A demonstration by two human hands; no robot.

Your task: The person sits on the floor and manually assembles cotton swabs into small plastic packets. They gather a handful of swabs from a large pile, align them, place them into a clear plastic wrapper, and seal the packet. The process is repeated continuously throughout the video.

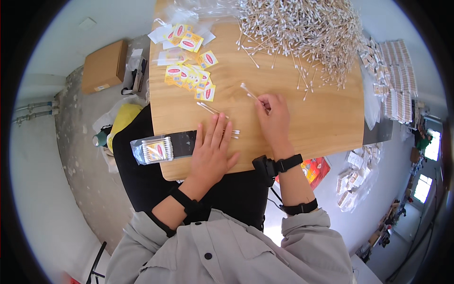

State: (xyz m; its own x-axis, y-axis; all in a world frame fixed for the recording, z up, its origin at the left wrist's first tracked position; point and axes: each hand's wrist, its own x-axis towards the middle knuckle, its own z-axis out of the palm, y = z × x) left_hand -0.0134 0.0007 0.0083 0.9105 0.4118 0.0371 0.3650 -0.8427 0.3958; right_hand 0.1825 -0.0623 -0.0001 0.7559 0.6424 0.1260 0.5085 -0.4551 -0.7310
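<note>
Beneath both hands spreads the wooden worktop (331, 109), the broadest thing here, its near left corner rounded. At its far right side lies a great heap of cotton swabs (302, 28), white-tipped with pale sticks, strays trailing from its near edge. Beyond the right edge, many finished packs (397, 78) stand stacked in rows. On the floor to the left sits a closed cardboard box (104, 66).

The left hand (212, 154) lies palm down near the front edge, fingers stretched out and nearly side by side, thumb spread away; its grip is loose, closed around nothing. The right hand (274, 118) is to its right, fingers curled, and its grip is pinched together on the held swabs (245, 89), whose white tips point up and left over bare wood; their exact number is unclear.

Toward the far left, printed cards (187, 75) in yellow, white and red overlap in a loose spread. A dark flat strip (183, 143) runs from the left hand toward a clear packet (157, 150), which holds a row of swabs behind a yellow card and overhangs the worktop's left edge. Smallest are the loose swabs (206, 108) just beyond the left fingertips, and the swab tips (236, 134) showing just right of that hand.
</note>
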